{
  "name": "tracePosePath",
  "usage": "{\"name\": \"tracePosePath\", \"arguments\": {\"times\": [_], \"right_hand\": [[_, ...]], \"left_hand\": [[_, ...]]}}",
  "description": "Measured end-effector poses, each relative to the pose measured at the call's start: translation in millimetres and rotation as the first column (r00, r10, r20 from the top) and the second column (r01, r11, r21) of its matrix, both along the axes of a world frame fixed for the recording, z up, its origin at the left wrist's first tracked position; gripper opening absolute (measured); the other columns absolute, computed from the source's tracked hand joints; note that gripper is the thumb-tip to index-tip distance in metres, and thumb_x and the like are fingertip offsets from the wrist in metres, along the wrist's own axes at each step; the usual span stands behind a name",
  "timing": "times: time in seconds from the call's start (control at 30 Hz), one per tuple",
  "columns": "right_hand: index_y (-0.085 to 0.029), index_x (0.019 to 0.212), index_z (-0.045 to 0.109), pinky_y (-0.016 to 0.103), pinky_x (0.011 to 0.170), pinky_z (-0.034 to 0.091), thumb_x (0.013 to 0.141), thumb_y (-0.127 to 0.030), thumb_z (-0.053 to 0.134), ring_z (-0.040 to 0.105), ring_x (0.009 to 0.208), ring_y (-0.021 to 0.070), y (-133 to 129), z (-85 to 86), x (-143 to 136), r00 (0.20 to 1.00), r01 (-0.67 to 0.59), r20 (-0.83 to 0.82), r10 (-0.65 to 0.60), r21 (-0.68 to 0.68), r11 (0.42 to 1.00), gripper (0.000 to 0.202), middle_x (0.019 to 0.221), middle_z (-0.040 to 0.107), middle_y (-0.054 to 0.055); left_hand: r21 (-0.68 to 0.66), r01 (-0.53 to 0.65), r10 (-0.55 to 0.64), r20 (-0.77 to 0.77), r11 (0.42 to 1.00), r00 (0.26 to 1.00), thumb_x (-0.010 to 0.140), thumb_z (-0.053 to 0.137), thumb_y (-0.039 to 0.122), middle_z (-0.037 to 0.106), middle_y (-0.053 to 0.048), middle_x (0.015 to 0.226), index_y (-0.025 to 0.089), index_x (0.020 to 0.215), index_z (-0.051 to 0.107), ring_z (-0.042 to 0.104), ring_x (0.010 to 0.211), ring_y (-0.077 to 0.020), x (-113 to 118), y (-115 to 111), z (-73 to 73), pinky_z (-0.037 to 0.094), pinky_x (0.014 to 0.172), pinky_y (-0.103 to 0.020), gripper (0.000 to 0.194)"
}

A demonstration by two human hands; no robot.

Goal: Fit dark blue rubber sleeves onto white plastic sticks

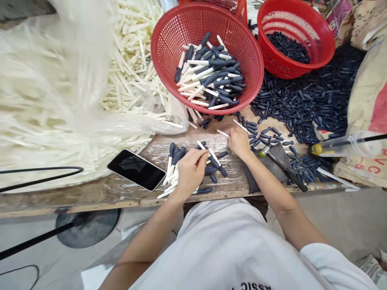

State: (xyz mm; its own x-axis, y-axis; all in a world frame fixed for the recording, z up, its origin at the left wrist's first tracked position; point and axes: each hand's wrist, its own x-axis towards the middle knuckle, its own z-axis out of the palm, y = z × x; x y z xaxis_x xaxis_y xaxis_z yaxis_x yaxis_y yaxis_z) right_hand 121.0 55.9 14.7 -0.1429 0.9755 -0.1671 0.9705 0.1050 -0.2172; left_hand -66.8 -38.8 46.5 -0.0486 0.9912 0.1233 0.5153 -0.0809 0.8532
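My left hand (192, 169) is closed in a pinch over a small pile on the bench; what its fingertips hold, if anything, is hidden. A white stick (200, 144) shows just past those fingers, and another with a dark blue handle (222, 171) lies right of them. White sticks fitted with dark handles (172, 163) lie to the left of that hand. My right hand (238, 141) is closed on a white plastic stick (223, 133), which points left from its fingers. Loose dark handles (266, 137) lie just right of it, and a separate white stick (241, 126) lies above it.
A red basket (157, 52) of handled sticks stands behind my hands, with a second red basket (328, 44) of dark pieces beyond. White sticks (136, 60) heap at left, dark handles (320, 96) at right. A phone (136, 169), brush (284, 167) and dark cloth (254, 177) lie near the edge.
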Motion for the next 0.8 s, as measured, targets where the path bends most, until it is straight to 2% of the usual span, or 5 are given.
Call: {"name": "tracePosePath", "arguments": {"times": [0.2,0.37,0.47,0.67,0.8], "right_hand": [[-0.018,0.092,0.064,0.027,0.079,0.043,0.092,-0.021,0.047,0.060,0.085,0.0177,-24,17.2,-3,0.983,-0.046,-0.178,0.050,0.029,0.999,0.018,0.094,0.067,0.006],[-0.019,0.086,0.064,0.025,0.083,0.043,0.093,-0.023,0.049,0.060,0.086,0.0163,-49,37.2,-11,0.883,-0.150,-0.423,0.202,0.155,0.977,0.017,0.088,0.067,0.004],[-0.018,0.094,0.066,0.024,0.082,0.045,0.096,-0.027,0.047,0.062,0.085,0.0146,-27,30.9,-1,0.861,-0.187,-0.469,0.199,0.074,0.980,0.022,0.092,0.069,0.004],[-0.008,0.113,0.066,0.036,0.083,0.044,0.095,-0.015,0.035,0.061,0.102,0.0288,29,11.0,28,0.980,0.117,0.150,-0.129,0.086,0.989,0.037,0.109,0.065,0.021],[-0.009,0.111,0.066,0.038,0.082,0.044,0.093,-0.016,0.036,0.059,0.101,0.0299,30,12.8,28,0.972,0.063,0.220,-0.079,0.080,0.995,0.035,0.108,0.064,0.020]], "left_hand": [[-0.456,0.002,0.330,0.647,0.890,0.687,0.069,0.075,0.035,0.064,-0.001,0.064,0.013,0.093,0.074,0.049,0.046,-0.0082,27,35,-16.6,0.037,0.042,-0.021,0.033],[-0.469,0.078,0.379,0.791,0.880,0.481,0.057,0.085,0.034,0.060,0.001,0.056,0.012,0.071,0.071,0.049,0.046,-0.0065,33,49,-17.3,0.037,0.042,-0.019,0.030],[-0.475,0.021,0.419,0.795,0.880,0.437,0.058,0.085,0.034,0.058,0.002,0.051,0.012,0.074,0.072,0.048,0.044,-0.0064,33,52,-16.3,0.035,0.041,-0.019,0.030],[-0.479,-0.020,0.441,0.789,0.878,0.428,0.058,0.085,0.034,0.059,0.002,0.055,0.013,0.073,0.071,0.049,0.046,-0.0066,31,54,-14.4,0.038,0.042,-0.019,0.029],[-0.483,-0.008,0.433,0.778,0.876,0.456,0.062,0.084,0.035,0.060,0.002,0.056,0.013,0.077,0.072,0.051,0.047,-0.0067,31,52,-14.9,0.040,0.046,-0.020,0.030]]}}
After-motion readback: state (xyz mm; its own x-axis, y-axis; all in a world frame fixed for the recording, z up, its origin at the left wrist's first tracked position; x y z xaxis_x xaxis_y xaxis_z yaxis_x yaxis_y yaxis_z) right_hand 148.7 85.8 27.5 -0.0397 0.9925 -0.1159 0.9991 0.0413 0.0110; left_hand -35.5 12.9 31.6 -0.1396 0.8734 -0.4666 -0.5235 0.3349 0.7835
